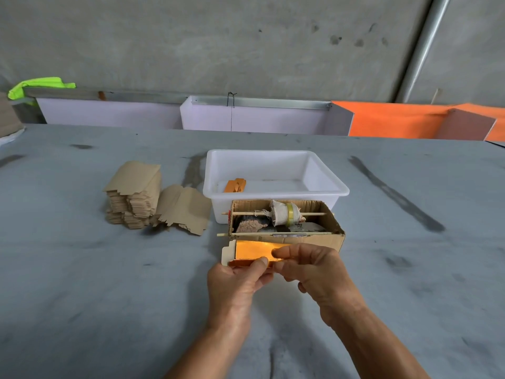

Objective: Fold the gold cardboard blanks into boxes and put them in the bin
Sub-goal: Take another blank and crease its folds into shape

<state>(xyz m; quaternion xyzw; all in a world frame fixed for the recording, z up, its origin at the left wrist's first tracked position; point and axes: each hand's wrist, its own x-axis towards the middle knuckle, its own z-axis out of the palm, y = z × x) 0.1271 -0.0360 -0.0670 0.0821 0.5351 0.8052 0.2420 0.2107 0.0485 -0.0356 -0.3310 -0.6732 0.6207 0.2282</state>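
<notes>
Both my hands, left (237,280) and right (314,266), pinch the gold blank (254,251); I should crease firmly along its scored fold.

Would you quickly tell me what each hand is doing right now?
Left hand: pinching the gold cardboard blank.
Right hand: gripping the same blank.
</notes>
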